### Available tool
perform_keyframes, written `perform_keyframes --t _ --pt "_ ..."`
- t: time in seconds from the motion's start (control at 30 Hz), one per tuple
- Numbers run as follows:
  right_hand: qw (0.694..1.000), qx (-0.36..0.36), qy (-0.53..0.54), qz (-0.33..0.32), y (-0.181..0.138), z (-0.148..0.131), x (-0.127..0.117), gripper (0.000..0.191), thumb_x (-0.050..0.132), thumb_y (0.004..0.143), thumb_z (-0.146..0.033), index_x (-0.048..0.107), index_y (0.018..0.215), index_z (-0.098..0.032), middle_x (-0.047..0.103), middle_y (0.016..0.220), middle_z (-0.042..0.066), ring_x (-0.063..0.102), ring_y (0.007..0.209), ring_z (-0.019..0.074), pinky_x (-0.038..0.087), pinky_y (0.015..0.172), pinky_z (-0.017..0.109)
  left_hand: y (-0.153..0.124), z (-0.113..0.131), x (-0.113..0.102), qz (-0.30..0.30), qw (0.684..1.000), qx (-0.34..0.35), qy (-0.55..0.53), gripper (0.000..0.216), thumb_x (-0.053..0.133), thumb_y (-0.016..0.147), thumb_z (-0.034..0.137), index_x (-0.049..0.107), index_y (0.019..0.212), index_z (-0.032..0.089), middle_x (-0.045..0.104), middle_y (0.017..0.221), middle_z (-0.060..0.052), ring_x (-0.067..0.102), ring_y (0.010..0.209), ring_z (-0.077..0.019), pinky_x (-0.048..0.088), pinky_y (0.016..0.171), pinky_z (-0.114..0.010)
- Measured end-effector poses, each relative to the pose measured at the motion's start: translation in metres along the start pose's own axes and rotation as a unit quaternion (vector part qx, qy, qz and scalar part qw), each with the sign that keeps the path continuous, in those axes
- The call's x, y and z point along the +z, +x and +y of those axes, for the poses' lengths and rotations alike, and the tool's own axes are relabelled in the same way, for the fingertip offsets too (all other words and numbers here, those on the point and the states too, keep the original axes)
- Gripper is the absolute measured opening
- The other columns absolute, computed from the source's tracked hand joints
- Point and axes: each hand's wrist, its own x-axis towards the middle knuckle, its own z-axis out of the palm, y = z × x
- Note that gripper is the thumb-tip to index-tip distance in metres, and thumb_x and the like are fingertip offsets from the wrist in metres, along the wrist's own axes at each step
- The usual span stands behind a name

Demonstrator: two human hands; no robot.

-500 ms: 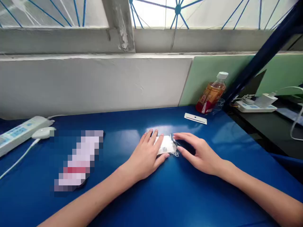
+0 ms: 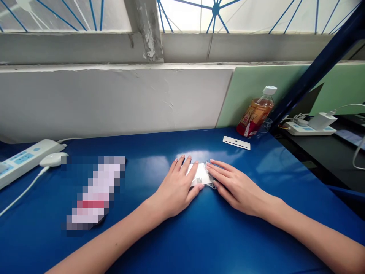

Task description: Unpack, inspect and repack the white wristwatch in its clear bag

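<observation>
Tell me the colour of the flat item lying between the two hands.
The flat item is mostly white, best seen in the head view.

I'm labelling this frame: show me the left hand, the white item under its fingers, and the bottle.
Left hand point(image 2: 176, 187), head view: back of the hand.
White item point(image 2: 202, 175), head view: uncovered top face.
Bottle point(image 2: 255, 115), head view: printed label.

Packet point(image 2: 200, 177) on table point(image 2: 205, 239), left of bottle point(image 2: 254, 117)

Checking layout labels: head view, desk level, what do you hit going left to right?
Power strip → pixelated object → left hand → white packet → right hand → second power strip.
</observation>
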Motion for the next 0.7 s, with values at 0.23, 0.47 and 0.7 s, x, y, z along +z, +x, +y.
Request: perform_keyframes --t 0.23,0.47,0.7 --pt "0.998 0.018 -0.047 -0.027 0.0016 -0.0039 0.0046 0.047 0.038 0.101 -0.021 0.048 0.142 -0.003 0.047 0.149 0.02 0.035 0.144 0.0362 0.036 0.115 0.056 0.0002 0.0013 -0.0016 -0.002 1.0 0.002 -0.003 0.064 0.037 0.101 0.052 0.038 0.149 0.009 0.036 0.154 -0.024 0.03 0.144 -0.0411 0.026 0.115 -0.058" --pt "0.997 0.037 -0.017 -0.058 -0.0002 -0.007 0.0069 0.057 0.037 0.103 -0.035 0.038 0.148 -0.001 0.036 0.156 0.022 0.024 0.148 0.0325 0.033 0.118 0.052 0.0008 0.003 -0.0019 -0.01 1.0 -0.001 0.002 0.065 0.036 0.101 0.052 0.038 0.149 0.008 0.037 0.155 -0.022 0.028 0.145 -0.0401 0.025 0.116 -0.057" --pt "0.994 0.048 -0.004 -0.096 -0.0011 -0.0082 0.0049 0.077 0.042 0.098 -0.055 0.028 0.154 -0.005 0.029 0.158 0.022 0.019 0.149 0.0339 0.029 0.118 0.054 0.0005 0.0013 0.0006 -0.011 1.0 0.002 0.017 0.065 0.035 0.102 0.053 0.037 0.149 0.009 0.035 0.156 -0.018 0.027 0.146 -0.0384 0.025 0.117 -0.055"
